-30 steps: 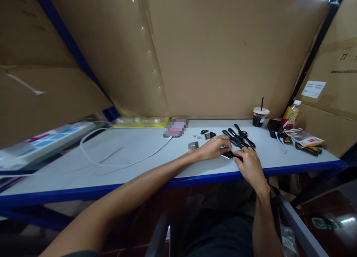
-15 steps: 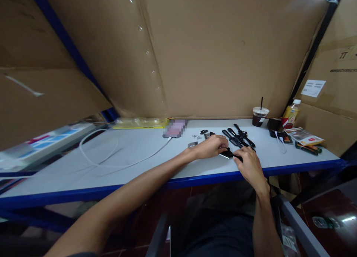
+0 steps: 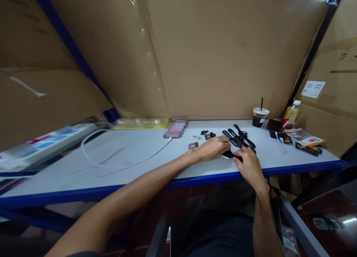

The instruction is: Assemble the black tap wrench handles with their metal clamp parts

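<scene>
Both my hands meet over a small black part [image 3: 230,153] lying on the grey table [image 3: 139,156] near its blue front edge. My left hand [image 3: 213,148], a ring on one finger, rests with curled fingers on the part's left end. Fingers of my right hand [image 3: 249,165] pinch its right end. Just behind them lie several long black handled pieces [image 3: 238,137] in a loose heap. Small screws [image 3: 196,137] and little metal plates [image 3: 193,145] sit left of the heap.
A white cable [image 3: 111,160] loops across the table's left to a phone [image 3: 175,129]. An iced drink cup [image 3: 260,116], a yellow bottle [image 3: 290,115], snack packets [image 3: 304,137] and a white spoon [image 3: 281,142] stand at the right. Cardboard sheets [image 3: 209,52] wall the back.
Almost nothing moved. My left hand shifted slightly on the black part while the right hand kept its pinch; the view bobbed a little.
</scene>
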Demonstrator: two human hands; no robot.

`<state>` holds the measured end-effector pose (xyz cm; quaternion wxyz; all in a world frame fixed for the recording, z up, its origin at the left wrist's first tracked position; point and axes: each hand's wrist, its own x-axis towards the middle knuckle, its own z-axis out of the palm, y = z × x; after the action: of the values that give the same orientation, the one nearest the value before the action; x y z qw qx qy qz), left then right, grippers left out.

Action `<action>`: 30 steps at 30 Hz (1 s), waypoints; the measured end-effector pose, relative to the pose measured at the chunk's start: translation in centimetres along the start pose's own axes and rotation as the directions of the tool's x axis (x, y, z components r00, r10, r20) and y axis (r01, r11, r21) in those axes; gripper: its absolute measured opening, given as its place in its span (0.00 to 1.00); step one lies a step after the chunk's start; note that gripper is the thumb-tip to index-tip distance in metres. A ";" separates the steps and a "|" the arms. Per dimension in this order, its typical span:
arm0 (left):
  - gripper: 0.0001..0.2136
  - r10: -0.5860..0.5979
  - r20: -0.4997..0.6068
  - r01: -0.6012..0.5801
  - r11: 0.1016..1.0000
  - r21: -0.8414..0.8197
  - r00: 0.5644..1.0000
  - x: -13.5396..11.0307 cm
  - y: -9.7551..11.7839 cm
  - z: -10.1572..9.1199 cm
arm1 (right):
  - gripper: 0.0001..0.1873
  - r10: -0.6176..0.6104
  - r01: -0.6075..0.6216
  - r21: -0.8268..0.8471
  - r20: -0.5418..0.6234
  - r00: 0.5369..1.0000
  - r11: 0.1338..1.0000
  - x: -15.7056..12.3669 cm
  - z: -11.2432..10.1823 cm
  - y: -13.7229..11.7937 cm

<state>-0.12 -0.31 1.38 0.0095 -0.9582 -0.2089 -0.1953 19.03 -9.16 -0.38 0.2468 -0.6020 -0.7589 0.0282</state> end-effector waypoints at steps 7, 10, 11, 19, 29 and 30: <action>0.10 -0.127 0.024 0.125 0.990 0.058 0.992 0.3 0.4 -0.4 | 0.11 -0.004 0.004 -0.001 -0.013 1.000 1.000 0.3 0.8 0.1; 0.08 -0.222 0.010 0.221 0.974 0.040 0.975 0.5 0.8 -0.2 | 0.11 -0.001 0.001 0.008 -0.020 1.000 1.000 0.4 1.0 0.0; 0.08 -0.237 0.007 0.237 0.971 0.040 0.971 0.5 0.9 -0.1 | 0.11 0.001 -0.001 0.011 -0.020 1.000 1.000 0.4 1.0 0.0; 0.09 -0.222 -0.007 0.222 0.975 0.017 0.975 0.3 0.4 0.1 | 0.11 0.008 -0.008 0.020 -0.016 1.000 1.000 0.5 0.7 -0.4; 0.10 -0.116 0.012 0.116 0.993 -0.011 0.993 -0.2 0.3 -0.5 | 0.11 0.004 -0.003 0.031 -0.024 1.000 0.999 0.5 0.9 -0.2; 0.10 -0.106 0.007 0.106 0.994 -0.021 0.994 -0.2 0.2 -0.5 | 0.11 0.003 -0.002 0.033 -0.025 1.000 0.999 0.5 0.9 -0.1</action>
<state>-0.37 -0.61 1.76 -0.0114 -0.9463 -0.2575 -0.1951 18.48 -8.55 -0.94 0.2663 -0.5991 -0.7543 0.0337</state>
